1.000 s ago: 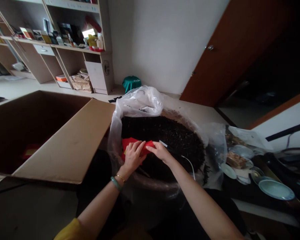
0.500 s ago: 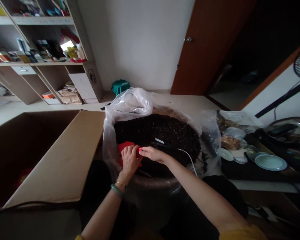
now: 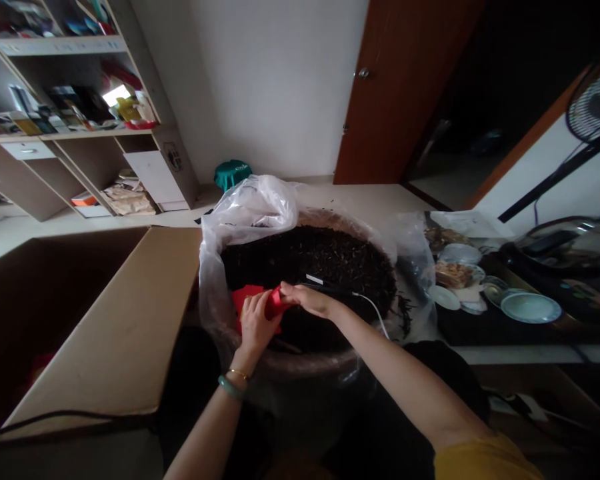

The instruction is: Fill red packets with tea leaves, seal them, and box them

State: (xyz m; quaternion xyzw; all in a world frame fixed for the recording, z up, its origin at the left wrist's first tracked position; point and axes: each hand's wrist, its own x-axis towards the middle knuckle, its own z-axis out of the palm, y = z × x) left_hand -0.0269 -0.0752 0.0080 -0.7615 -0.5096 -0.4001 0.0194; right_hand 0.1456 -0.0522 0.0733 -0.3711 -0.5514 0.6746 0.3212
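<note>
A big round basket lined with clear plastic (image 3: 253,207) holds a heap of dark dried tea leaves (image 3: 325,260). At its near left edge both hands grip a red packet (image 3: 273,303). My left hand (image 3: 254,327) holds its lower side with fingers curled; a green bangle sits on that wrist. My right hand (image 3: 307,298) pinches the packet's top corner. A black tool with a white cord (image 3: 330,288) lies on the leaves just beyond my right hand.
A large open cardboard box (image 3: 125,327) stands at the left. A low dark table with plates and bowls (image 3: 527,308) is at the right, a fan (image 3: 593,110) behind it. Shelves (image 3: 80,127) and a brown door (image 3: 395,87) line the far wall.
The view has swung to the right and down. Both hands have stayed on the red packet, now folded smaller, with my right hand pinching its top corner.
</note>
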